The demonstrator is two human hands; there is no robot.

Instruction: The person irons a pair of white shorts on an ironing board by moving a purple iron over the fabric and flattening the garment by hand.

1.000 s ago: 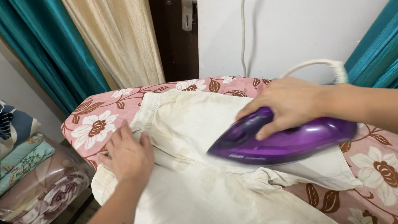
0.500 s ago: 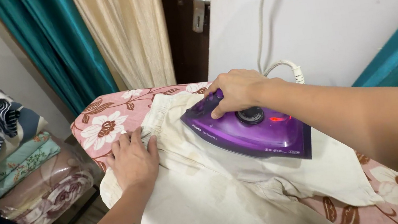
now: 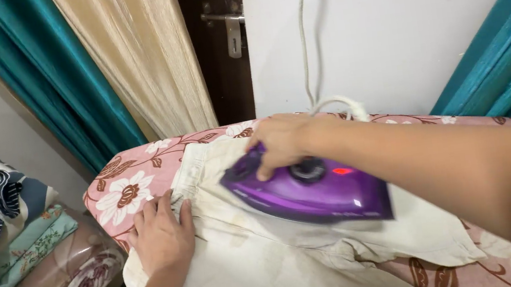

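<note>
A cream garment [image 3: 264, 266] lies spread over a pink floral ironing board [image 3: 130, 178]. My right hand [image 3: 281, 140] grips the handle of a purple steam iron [image 3: 313, 191], which rests flat on the garment near its waistband, nose pointing left. A red light glows on the iron's top. My left hand [image 3: 161, 233] lies flat, fingers spread, pressing the garment's left edge against the board. The iron's white cord [image 3: 335, 102] loops up behind my right wrist and runs up the wall.
A stack of folded fabrics [image 3: 22, 250], striped, floral and plastic-wrapped, sits low at the left. Teal curtains [image 3: 46, 78] and a beige curtain [image 3: 141, 60] hang behind the board, beside a dark door with a metal handle [image 3: 232, 29]. Another teal curtain [image 3: 503, 48] hangs at right.
The iron has slid left across the garment, from its right part towards the waistband, and turned flatter. My left hand has stayed pressed on the left edge.
</note>
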